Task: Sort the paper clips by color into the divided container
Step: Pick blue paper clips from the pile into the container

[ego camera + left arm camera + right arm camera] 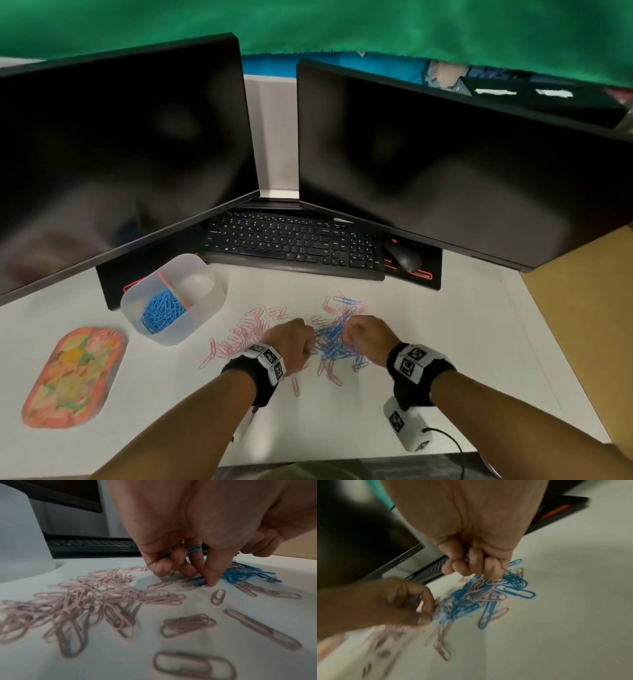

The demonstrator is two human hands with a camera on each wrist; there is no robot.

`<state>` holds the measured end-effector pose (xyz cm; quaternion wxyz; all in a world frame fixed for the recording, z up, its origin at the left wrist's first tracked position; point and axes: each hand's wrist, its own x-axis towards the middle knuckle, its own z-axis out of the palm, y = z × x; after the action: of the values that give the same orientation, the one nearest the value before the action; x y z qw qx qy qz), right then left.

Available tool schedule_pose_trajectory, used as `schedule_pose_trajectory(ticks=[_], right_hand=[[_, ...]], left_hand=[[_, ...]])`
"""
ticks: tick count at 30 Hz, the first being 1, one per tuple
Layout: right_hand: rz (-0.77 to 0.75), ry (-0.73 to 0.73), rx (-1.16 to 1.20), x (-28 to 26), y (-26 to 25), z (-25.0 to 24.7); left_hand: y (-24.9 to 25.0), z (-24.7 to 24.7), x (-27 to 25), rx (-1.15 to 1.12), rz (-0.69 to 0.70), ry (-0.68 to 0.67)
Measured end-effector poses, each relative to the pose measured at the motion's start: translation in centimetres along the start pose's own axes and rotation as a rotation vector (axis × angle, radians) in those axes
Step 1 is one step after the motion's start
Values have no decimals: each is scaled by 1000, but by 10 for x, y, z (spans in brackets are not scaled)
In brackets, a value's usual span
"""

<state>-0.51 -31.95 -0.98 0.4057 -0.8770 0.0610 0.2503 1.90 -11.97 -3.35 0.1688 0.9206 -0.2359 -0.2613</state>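
Observation:
A heap of mixed blue and pink paper clips (334,339) lies on the white desk between my hands. My left hand (296,341) sits at its left edge, fingers curled round a few blue clips (193,549), with one fingertip (211,581) touching the desk. My right hand (364,334) is curled into a fist on the heap's right side, fingertips (493,574) in the clips and a bit of blue showing inside the fist. A pile of pink clips (245,330) lies left of the left hand. In the translucent divided container (209,301), blue clips (161,313) fill the left compartment.
A colourful oval tray (73,377) lies at the front left. Behind the clips are a black keyboard (294,243), a mouse (404,258) and two dark monitors (120,150). A white marker block with a cable (407,428) rests near the desk's front edge.

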Motion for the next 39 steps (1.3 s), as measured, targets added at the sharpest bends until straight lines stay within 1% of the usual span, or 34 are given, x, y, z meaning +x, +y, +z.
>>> schedule_pose_trajectory(ticks=[1, 4, 7, 9, 12, 17, 25, 27, 30, 35, 37, 39], right_hand=[[-31, 13, -82, 0, -1, 6], [-93, 1, -198, 1, -9, 23], [-159, 8, -351, 8, -16, 35], [-161, 7, -402, 12, -18, 42], [-135, -9, -411, 16, -20, 44], [-96, -11, -249, 18, -18, 39], [-14, -60, 79, 20, -19, 13], [58, -61, 196, 20, -19, 8], [192, -66, 465, 19, -18, 1], [284, 20, 653, 16, -13, 0], [292, 19, 685, 14, -12, 0], [294, 13, 702, 14, -11, 0]], left_hand=[[-1, -1, 0, -4, -5, -3], [-5, -5, -1, -13, -25, -6], [-11, -6, -3, -75, -73, 30], [-16, -8, -5, -138, -121, 56], [-22, -13, -8, -234, -146, 102], [-30, -19, -11, -383, -171, 175], [-40, -26, -8, -553, -238, 149], [-40, -28, -7, -601, -264, 146], [-42, -29, -7, -666, -287, 156], [-45, -27, -6, -677, -302, 142], [-47, -27, -5, -637, -307, 147], [-48, -29, -6, -548, -325, 163]])
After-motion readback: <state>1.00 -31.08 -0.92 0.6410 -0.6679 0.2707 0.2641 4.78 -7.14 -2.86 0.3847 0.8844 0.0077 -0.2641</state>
